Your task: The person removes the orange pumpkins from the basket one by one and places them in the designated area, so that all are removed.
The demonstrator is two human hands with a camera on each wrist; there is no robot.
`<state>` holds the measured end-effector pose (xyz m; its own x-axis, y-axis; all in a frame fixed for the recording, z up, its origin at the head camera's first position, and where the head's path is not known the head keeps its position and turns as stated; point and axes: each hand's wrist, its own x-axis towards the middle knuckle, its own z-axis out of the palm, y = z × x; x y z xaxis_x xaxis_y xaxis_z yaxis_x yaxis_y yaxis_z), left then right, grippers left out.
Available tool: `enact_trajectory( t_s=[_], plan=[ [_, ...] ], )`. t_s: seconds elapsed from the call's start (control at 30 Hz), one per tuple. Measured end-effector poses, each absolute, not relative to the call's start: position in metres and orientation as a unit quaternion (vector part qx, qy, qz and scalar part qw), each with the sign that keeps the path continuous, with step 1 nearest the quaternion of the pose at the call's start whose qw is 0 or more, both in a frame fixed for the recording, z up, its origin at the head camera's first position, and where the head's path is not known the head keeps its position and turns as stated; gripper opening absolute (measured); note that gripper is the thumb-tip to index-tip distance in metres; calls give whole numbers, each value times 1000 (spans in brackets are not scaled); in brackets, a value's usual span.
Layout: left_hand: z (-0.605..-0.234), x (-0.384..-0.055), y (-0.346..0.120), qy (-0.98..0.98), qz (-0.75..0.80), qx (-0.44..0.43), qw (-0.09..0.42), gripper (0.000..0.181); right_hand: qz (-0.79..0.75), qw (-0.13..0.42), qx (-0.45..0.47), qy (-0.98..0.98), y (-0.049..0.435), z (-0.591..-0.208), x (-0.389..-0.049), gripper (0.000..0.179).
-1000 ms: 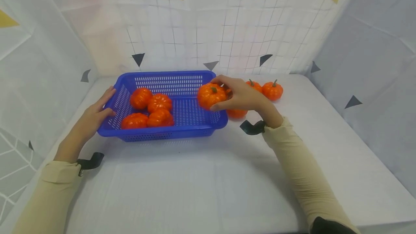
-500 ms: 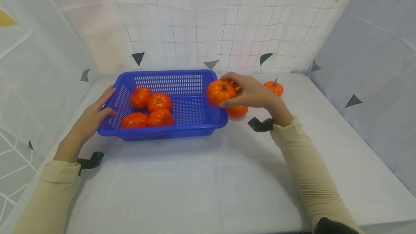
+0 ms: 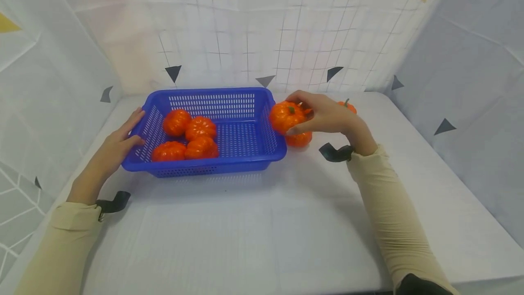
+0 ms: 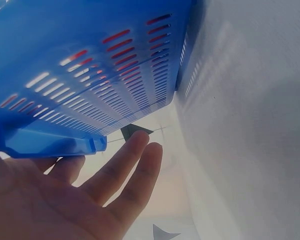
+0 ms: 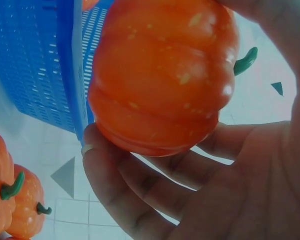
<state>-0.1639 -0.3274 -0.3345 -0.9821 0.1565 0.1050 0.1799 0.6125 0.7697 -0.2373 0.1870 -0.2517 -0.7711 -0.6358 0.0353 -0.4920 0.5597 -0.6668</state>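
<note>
Five fingers and thumb of my right hand (image 3: 323,112) grip a small orange pumpkin (image 3: 285,118) with a green stem. It is at the right rim of the blue perforated basket (image 3: 241,164), overlapping that rim in the head view. Up close, the right wrist view shows the glossy ribbed pumpkin (image 5: 162,75) between thumb and fingers. My left hand (image 3: 107,155) holds the basket's left rim, thumb and forefinger over its edge. Two of its fingers (image 4: 135,175) stretch along the outside in the left wrist view. Several pumpkins (image 3: 200,129) lie in the basket's left half.
On the white table (image 3: 245,231), one pumpkin (image 3: 299,139) lies just right of the basket, below the right hand. Another pumpkin (image 3: 348,105) stands farther back, partly hidden by the wrist. Light cloth walls (image 3: 471,81) enclose the table at the back and sides.
My right hand has moved right with the pumpkin, from over the basket's right end to its right rim. The left hand and basket have stayed in place.
</note>
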Motion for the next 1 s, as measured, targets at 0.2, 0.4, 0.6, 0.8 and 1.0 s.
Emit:
enact_trajectory(
  t_s=[0.2, 0.4, 0.6, 0.8, 1.0],
  plan=[
    [-335, -163, -326, -898, -428, -104, 16, 70, -326, 100, -307, 888, 193, -252, -238, 64],
    [-335, -164, -326, -898, -427, -101, 14, 71, -315, 92, -300, 896, 203, -255, -239, 63],
    [-333, -163, -327, -899, -427, -94, 13, 71, -316, 94, -285, 900, 214, -259, -242, 60],
    [-333, -164, -327, -898, -429, -96, 12, 71, -308, 96, -264, 909, 225, -259, -240, 61],
    [-335, -164, -328, -897, -430, -103, 15, 70, -302, 96, -248, 915, 233, -261, -244, 63]
  ],
)
